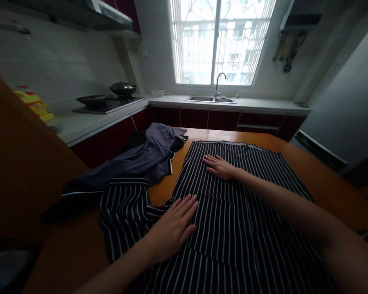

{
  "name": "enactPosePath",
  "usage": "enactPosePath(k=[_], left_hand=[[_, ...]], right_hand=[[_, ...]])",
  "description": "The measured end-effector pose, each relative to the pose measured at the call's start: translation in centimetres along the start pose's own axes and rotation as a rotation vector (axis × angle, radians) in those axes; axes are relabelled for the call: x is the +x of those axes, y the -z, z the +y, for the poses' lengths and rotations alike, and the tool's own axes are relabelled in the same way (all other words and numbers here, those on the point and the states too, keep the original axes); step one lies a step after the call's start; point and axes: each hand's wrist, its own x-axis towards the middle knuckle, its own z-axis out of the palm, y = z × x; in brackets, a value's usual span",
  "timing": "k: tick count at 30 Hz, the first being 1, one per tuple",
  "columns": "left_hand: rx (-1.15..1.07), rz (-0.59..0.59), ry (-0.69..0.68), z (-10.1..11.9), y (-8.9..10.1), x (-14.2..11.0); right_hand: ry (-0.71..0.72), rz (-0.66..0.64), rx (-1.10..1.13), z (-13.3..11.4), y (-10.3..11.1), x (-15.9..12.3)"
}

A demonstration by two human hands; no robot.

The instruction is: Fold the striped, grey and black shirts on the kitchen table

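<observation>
A black shirt with white stripes [214, 220] lies spread over the wooden table [159, 192], its hem toward the window. One short sleeve with a striped cuff reaches out to the left. My left hand [174, 228] rests flat on the shirt near that sleeve, fingers stretched out. Farther up the cloth, my right hand [219, 166] presses palm down, its fingers also extended. Neither hand grips anything. The shirt's near end runs out of the bottom of the view, and my right forearm covers part of its right side.
Grey and black garments [150, 153] lie heaped on the table's left side. Beyond stand a counter with a sink [202, 99], a gas stove [110, 105] with a lidded wok [122, 88], and a yellow bottle [35, 104]. A fridge [340, 98] stands at the right.
</observation>
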Motion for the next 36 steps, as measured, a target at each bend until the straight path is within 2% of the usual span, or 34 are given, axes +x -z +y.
enactPosePath(k=[2,5,7,9,11,13,17,20,23,26,28,31,36], left_hand=[[0.012,0.009,0.007,0.0,0.0,0.0],[0.024,0.05,0.058,0.0,-0.2,-0.2],[0.031,0.065,0.096,0.1,-0.3,-0.4],[0.04,0.058,0.124,0.1,-0.5,-0.5],[0.047,0.045,0.147,0.0,-0.7,-0.5],[0.054,0.04,0.173,0.0,-0.9,-0.5],[0.079,0.06,0.218,-0.1,-1.5,-0.5],[0.091,0.07,0.229,-0.2,-1.8,-0.5],[0.098,0.065,0.229,-0.4,-1.8,-0.4],[0.097,0.065,0.215,-0.5,-1.6,-0.3],[0.092,0.062,0.199,-0.6,-1.4,-0.2],[0.095,0.06,0.178,-0.9,-1.4,-0.2],[0.123,0.106,0.152,-1.7,-2.2,-0.2]], right_hand=[[-0.217,0.013,-0.047,2.2,0.9,1.9],[-0.424,0.075,-0.069,3.7,1.8,4.4],[-0.515,0.145,-0.078,3.3,2.0,5.7],[-0.57,0.213,-0.094,1.8,1.7,6.4],[-0.528,0.264,-0.101,-0.8,1.0,6.5],[-0.383,0.292,-0.075,-4.3,-0.3,5.4],[-0.047,0.232,0.092,-11.7,-3.1,0.2],[0.048,0.187,0.136,-14.3,-4.1,-3.8],[-0.009,0.16,0.099,-12.8,-3.4,-5.8],[-0.182,0.218,0.01,-8.6,-1.6,-6.5],[-0.243,0.277,-0.057,-6.0,-0.3,-7.6],[-0.236,0.289,-0.082,-3.6,0.8,-10.7],[-0.201,0.166,-0.008,-0.4,0.2,-16.6]])
